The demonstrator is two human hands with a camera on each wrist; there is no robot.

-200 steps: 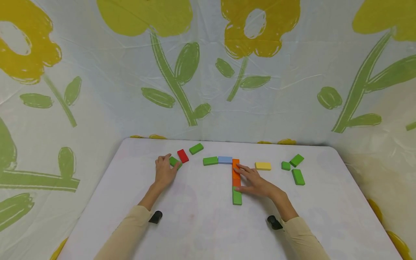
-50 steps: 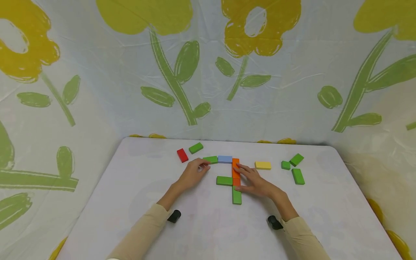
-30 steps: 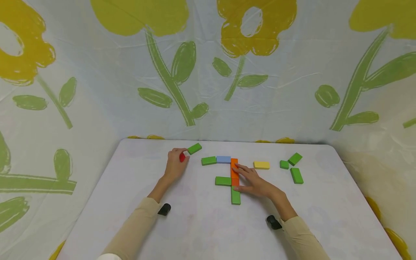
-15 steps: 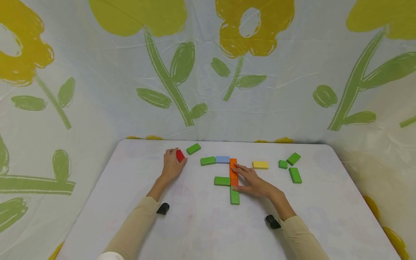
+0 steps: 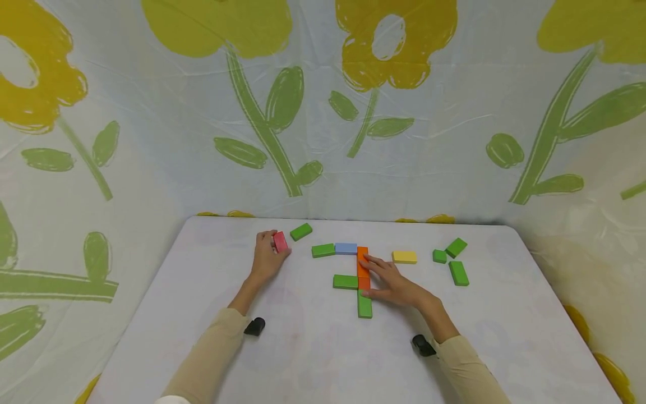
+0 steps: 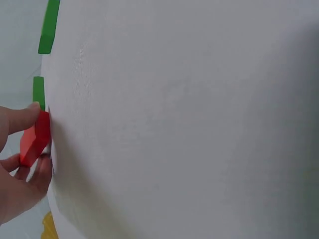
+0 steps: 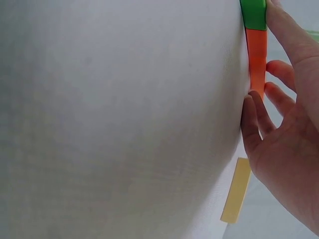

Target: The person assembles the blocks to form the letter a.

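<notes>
One red block point(image 5: 280, 242) in left grip's point(image 5: 265, 259) thumb-and-finger pinch; right grip point(image 5: 397, 284) outspread

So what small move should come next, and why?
Perhaps the left hand should carry the red block toward the joined blocks: it pinches that block, which is apart from them, while the right hand touches their long orange block.

In the left wrist view, the left hand point(image 6: 22, 191) is cropped by the left edge; its thumb and fingers obscure parts of the red block point(image 6: 36, 139). Whether that block touches the tabletop point(image 5: 303, 348) cannot be determined. In the right wrist view, the right hand point(image 7: 296, 144) is cropped at right, its fingers concealing one end of the orange block point(image 7: 257, 57).
</notes>
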